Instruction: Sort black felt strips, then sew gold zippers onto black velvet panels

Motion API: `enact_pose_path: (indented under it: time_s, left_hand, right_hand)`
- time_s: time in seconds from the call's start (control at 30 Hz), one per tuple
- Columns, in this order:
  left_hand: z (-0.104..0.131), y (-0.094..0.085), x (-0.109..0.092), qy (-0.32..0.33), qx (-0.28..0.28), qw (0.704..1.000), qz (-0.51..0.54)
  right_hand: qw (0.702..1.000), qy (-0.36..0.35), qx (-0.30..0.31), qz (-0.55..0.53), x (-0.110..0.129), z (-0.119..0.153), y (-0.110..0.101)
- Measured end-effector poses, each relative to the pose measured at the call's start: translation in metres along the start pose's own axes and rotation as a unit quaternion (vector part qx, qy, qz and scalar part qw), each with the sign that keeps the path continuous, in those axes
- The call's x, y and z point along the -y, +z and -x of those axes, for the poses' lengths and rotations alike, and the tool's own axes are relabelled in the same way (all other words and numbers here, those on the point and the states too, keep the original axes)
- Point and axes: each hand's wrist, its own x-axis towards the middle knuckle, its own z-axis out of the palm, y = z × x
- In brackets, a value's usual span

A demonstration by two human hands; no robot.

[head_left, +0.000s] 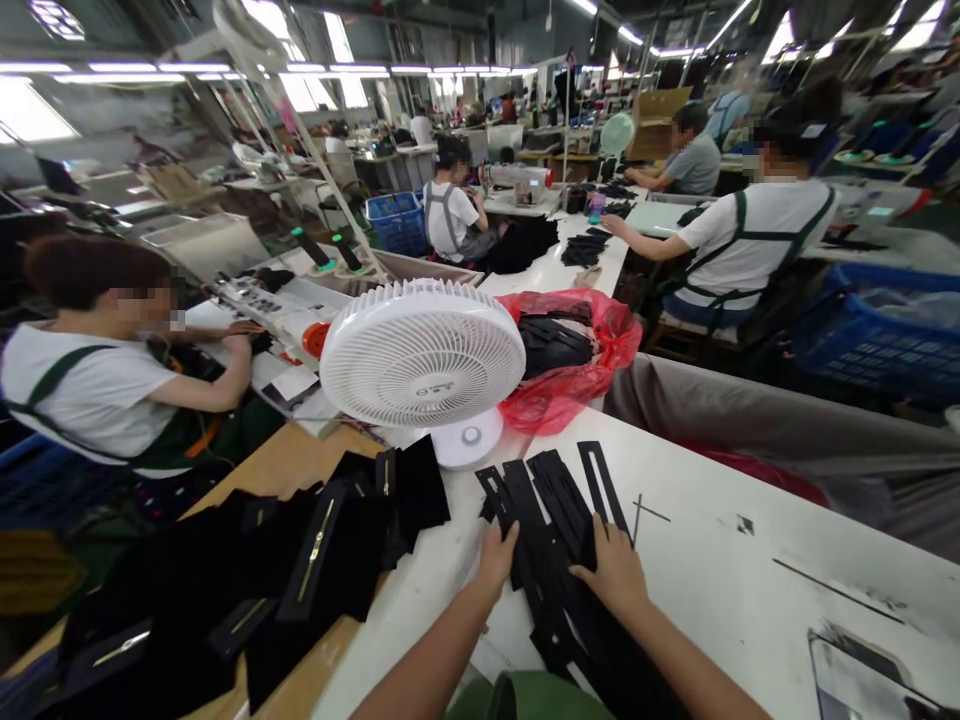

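Several long black strips with slots [555,560] lie in a loose pile on the white table [720,570], running down toward my body. At the pile's left edge is my left hand [495,558], its thumb apart from the fingers, whose tips are hidden under or behind the strips. My right hand [616,568] rests at the right edge with thumb spread, its fingers by a single slotted strip [604,485] angled at the upper right. Whether either hand grips a piece is hard to make out. Black fabric panels with gold zippers [315,550] are heaped to the left.
A white fan [424,355] stands just beyond the strips, beside a red plastic bag [551,405] of black pieces. A phone [870,675] lies at the lower right. One person [97,390] sews at the left; another [757,240] sits beyond the table at the right.
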Motion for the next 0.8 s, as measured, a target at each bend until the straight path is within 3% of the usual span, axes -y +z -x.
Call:
enact_pose_path:
  time_s: [0.13, 0.27, 0.43, 0.57, 0.67, 0.8]
  left_hand:
    - [0.007, -0.011, 0.002, -0.009, -0.006, 1.0, -0.017]
    - [0.011, -0.01, 0.006, -0.013, -0.02, 0.999, -0.025]
    - [0.006, -0.026, 0.005, 0.003, -0.074, 0.997, -0.006]
    - [0.003, -0.041, 0.001, 0.027, -0.124, 0.992, 0.019]
    - [0.003, -0.04, -0.002, 0.031, -0.145, 0.988, 0.037]
    - [0.003, -0.029, 0.0, 0.008, -0.118, 0.991, 0.055]
  right_hand:
    - [0.999, 0.012, 0.018, -0.031, -0.001, -0.018, 0.008]
    - [0.996, 0.012, 0.022, -0.09, -0.014, -0.034, 0.002]
    - [0.99, 0.018, -0.009, -0.138, -0.033, -0.047, -0.015]
    - [0.989, 0.02, -0.031, -0.145, -0.035, -0.048, -0.018]
    - [0.988, 0.028, -0.054, -0.139, -0.029, -0.046, -0.018]
    - [0.991, -0.003, -0.055, -0.123, -0.017, -0.042, -0.018]
